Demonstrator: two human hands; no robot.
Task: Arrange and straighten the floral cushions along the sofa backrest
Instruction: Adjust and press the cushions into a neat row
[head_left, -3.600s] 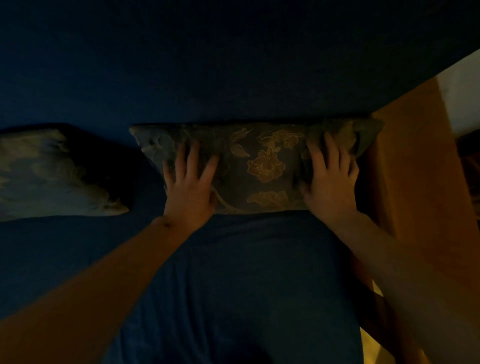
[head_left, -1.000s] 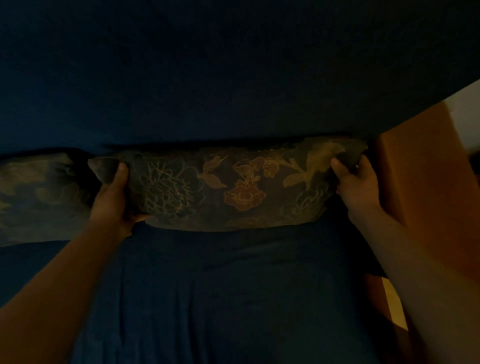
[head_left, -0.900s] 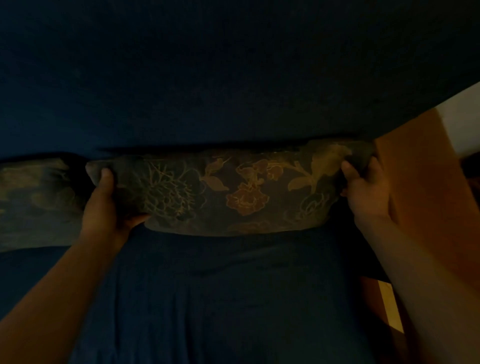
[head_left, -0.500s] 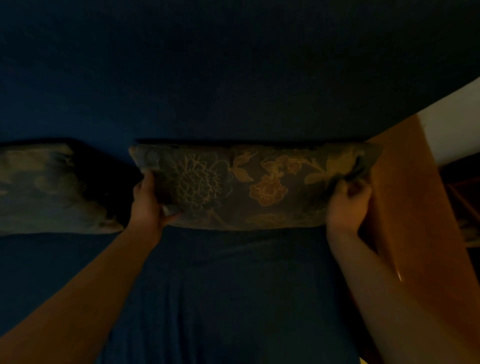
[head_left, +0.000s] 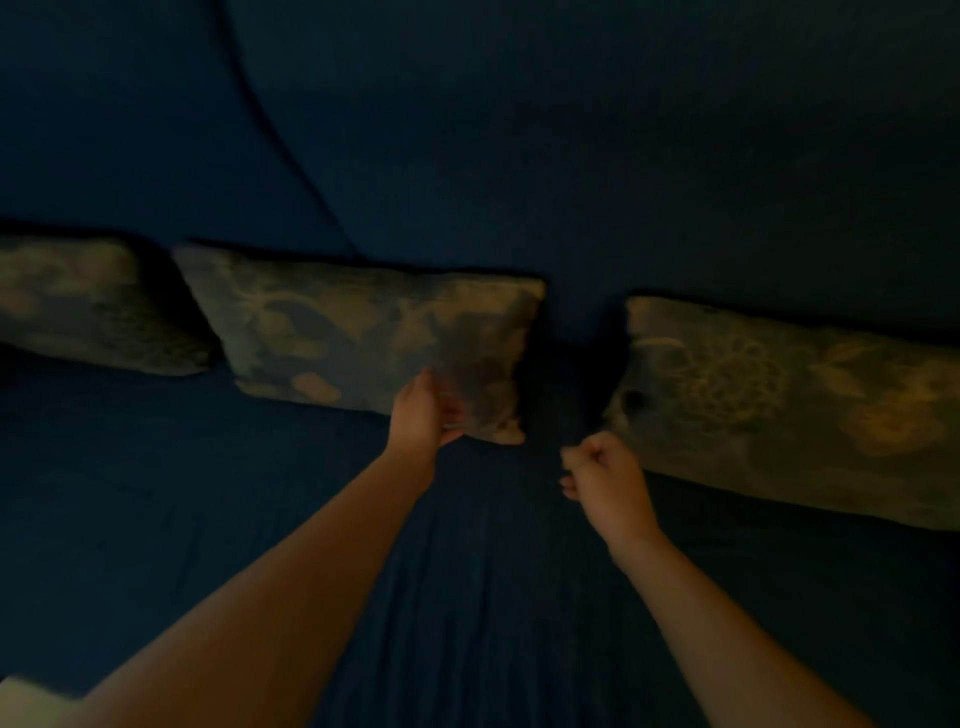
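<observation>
Cushions: three floral cushions line the sofa backrest (head_left: 571, 130), all propped along the back edge of the sofa seat (head_left: 260, 493).
Right cushion: the right cushion (head_left: 789, 405) leans on the backrest towards the seat's right end; it looks settled, its near edge running roughly level.
Middle cushion: the middle cushion (head_left: 363, 332) stands against the backrest near the centre of the seat, slightly skewed, its right end dropping lower than its left.
Left cushion: the left cushion (head_left: 88, 306) sits towards the seat's left end, partly cut off by the frame edge; too dim to say whether it is straight.
Gaps: a dark gap lies between the middle and right cushions, a narrower one between the middle and left.
Left hand: the left hand (head_left: 423, 415) is at the middle cushion's lower right corner, fingers closed on the fabric there as far as the blur allows.
Right hand: the right hand (head_left: 605, 478) hangs over the seat just beside the right cushion's lower left corner, fingers curled into a loose fist, gripping nothing that I can see.
Done: by my reckoning the right cushion is placed.
Left to do: the middle cushion wants squaring up and perhaps shifting to even the gaps; the left one may need checking after.
</observation>
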